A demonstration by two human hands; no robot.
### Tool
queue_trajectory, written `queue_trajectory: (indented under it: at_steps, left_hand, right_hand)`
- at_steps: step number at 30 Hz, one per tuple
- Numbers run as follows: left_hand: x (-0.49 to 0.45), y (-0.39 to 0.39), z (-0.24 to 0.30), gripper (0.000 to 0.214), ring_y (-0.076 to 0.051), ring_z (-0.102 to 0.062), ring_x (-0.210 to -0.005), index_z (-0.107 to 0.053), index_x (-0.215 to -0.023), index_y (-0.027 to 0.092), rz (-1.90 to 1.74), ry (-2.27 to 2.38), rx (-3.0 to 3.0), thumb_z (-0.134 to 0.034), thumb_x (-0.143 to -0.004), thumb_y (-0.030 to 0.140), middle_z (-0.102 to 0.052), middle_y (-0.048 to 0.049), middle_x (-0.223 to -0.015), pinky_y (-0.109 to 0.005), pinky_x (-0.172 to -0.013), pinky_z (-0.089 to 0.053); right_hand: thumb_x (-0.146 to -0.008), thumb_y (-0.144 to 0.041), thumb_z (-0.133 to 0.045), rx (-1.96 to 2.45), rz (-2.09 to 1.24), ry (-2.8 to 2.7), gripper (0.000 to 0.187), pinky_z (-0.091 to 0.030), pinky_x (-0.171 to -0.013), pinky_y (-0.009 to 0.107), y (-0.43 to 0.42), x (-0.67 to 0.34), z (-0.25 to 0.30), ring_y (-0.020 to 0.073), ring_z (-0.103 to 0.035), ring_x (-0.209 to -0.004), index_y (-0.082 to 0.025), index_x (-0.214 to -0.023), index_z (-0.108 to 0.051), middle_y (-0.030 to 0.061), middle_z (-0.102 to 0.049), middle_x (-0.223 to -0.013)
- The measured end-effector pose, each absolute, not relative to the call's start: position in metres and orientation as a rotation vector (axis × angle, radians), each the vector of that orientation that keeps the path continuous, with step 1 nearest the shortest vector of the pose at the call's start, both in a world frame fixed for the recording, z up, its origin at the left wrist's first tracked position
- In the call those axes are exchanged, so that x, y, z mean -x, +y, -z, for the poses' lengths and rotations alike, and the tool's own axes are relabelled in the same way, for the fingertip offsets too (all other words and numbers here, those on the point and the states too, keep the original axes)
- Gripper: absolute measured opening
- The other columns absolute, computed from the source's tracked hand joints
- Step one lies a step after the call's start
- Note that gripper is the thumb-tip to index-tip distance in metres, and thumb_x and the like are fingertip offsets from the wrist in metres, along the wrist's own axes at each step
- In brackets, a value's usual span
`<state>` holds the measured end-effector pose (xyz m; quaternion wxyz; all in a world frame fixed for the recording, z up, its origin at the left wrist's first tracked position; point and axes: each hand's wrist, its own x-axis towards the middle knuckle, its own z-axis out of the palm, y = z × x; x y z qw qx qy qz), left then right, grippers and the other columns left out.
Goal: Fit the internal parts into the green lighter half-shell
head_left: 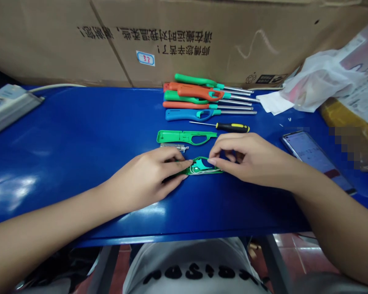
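On the blue table lies an opened green lighter half-shell (199, 172) with a teal trigger (201, 164) and white wire inside. My left hand (156, 169) has its fingers closed on the shell's left end, partly hiding it. My right hand (248, 159) pinches with thumb and index at the shell's right side, by the trigger; what sits between those fingertips is too small to make out. Just above is the other green half-shell (185, 137), its hollow side up. A small clear and metal lighter part (173, 147) rests between the two halves, near my left fingers.
A screwdriver (233, 127) and several long-nosed lighters (190, 105) lie beyond the shells. At the back stands a cardboard box (171, 41). A phone (315, 157) and plastic bag (322, 77) are at right; a power strip (12, 104) is at far left.
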<state>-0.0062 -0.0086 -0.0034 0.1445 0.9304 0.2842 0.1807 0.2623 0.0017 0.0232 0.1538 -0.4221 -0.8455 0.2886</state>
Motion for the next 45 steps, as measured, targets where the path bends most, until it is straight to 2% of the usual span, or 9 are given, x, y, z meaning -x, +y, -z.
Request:
queue_trajectory:
  at_steps: [3,5,12,19,25,31,36,39,45]
  left_hand:
    - [0.007,-0.009,0.002,0.029,-0.024,-0.067,-0.1,-0.072,-0.125,0.016,-0.514,0.806,-2.735,-0.057,-0.102,0.023,-0.07,-0.0105,-0.108,-0.038,-0.088,-0.058]
    - [0.008,-0.008,0.001,0.028,-0.024,-0.066,-0.1,-0.072,-0.125,0.017,-0.513,0.8,-2.748,-0.057,-0.102,0.024,-0.07,-0.0105,-0.107,-0.039,-0.087,-0.057]
    - [0.008,-0.009,0.002,0.028,-0.022,-0.065,-0.097,-0.071,-0.126,0.018,-0.514,0.793,-2.698,-0.058,-0.102,0.026,-0.069,-0.0095,-0.103,-0.038,-0.086,-0.056]
    - [0.008,-0.012,0.004,0.028,-0.022,-0.066,-0.097,-0.07,-0.127,0.018,-0.504,0.803,-2.676,-0.057,-0.102,0.024,-0.067,-0.0093,-0.107,-0.037,-0.084,-0.057]
    - [0.008,-0.014,0.003,0.029,-0.023,-0.067,-0.098,-0.071,-0.127,0.019,-0.449,0.808,-2.7,-0.055,-0.103,0.025,-0.067,-0.01,-0.108,-0.037,-0.084,-0.057]
    - [0.007,-0.014,0.002,0.033,-0.024,-0.068,-0.096,-0.07,-0.13,0.021,-0.418,0.8,-2.753,-0.05,-0.104,0.026,-0.068,-0.0102,-0.108,-0.038,-0.082,-0.058]
    - [0.006,-0.015,0.0,0.033,-0.023,-0.067,-0.095,-0.071,-0.126,0.021,-0.401,0.806,-2.818,-0.046,-0.106,0.027,-0.069,-0.0104,-0.11,-0.036,-0.08,-0.057]
    - [0.006,-0.014,-0.001,0.032,-0.024,-0.068,-0.095,-0.072,-0.125,0.018,-0.406,0.783,-2.852,-0.047,-0.106,0.025,-0.069,-0.0107,-0.111,-0.038,-0.081,-0.058]
    - [0.008,-0.013,0.002,0.029,-0.025,-0.07,-0.102,-0.069,-0.127,0.017,-0.443,0.749,-2.882,-0.051,-0.105,0.024,-0.072,-0.0106,-0.113,-0.039,-0.089,-0.059]
  right_hand:
    - [-0.094,-0.024,-0.064,1.113,-0.828,-2.563,0.01,-0.045,-0.074,0.028,0.001,-0.265,-0.026,0.0158,-0.065,-0.087,-0.021,-0.096,-0.074,0.0029,-0.072,-0.099]
    - [-0.096,-0.022,-0.061,1.086,-0.818,-2.629,0.014,-0.046,-0.077,0.029,0.001,-0.265,-0.025,0.0165,-0.066,-0.09,-0.021,-0.097,-0.074,0.0036,-0.072,-0.102]
    - [-0.103,-0.024,-0.05,1.012,-0.712,-2.732,0.023,-0.045,-0.074,0.031,-0.002,-0.267,-0.023,0.017,-0.065,-0.088,-0.02,-0.096,-0.071,0.0045,-0.07,-0.1]
    - [-0.104,-0.024,-0.048,0.985,-0.617,-2.814,0.025,-0.041,-0.069,0.031,-0.003,-0.267,-0.024,0.0166,-0.062,-0.082,-0.021,-0.089,-0.069,0.0039,-0.068,-0.093]
    - [-0.102,-0.02,-0.05,0.963,-0.519,-2.869,0.023,-0.04,-0.068,0.031,-0.004,-0.267,-0.021,0.0162,-0.061,-0.08,-0.021,-0.093,-0.071,0.0033,-0.067,-0.092]
    - [-0.094,-0.018,-0.06,1.102,-0.944,-2.569,0.018,-0.043,-0.066,0.029,0.0,-0.263,-0.021,0.0143,-0.063,-0.076,-0.022,-0.084,-0.075,0.0016,-0.072,-0.087]
    - [-0.086,-0.03,-0.074,1.367,-1.224,-2.307,0.009,-0.038,-0.053,0.027,0.007,-0.263,-0.015,0.0106,-0.051,-0.059,-0.023,-0.08,-0.077,-0.0014,-0.066,-0.074]
    - [-0.084,-0.04,-0.076,1.421,-1.263,-2.206,0.018,-0.035,-0.05,0.027,0.011,-0.267,-0.015,0.0106,-0.048,-0.057,-0.022,-0.08,-0.076,-0.0022,-0.06,-0.065]
    - [-0.082,-0.043,-0.078,1.409,-1.156,-2.214,0.022,-0.034,-0.053,0.028,0.014,-0.27,-0.021,0.0103,-0.044,-0.056,-0.021,-0.076,-0.075,-0.0021,-0.057,-0.062]
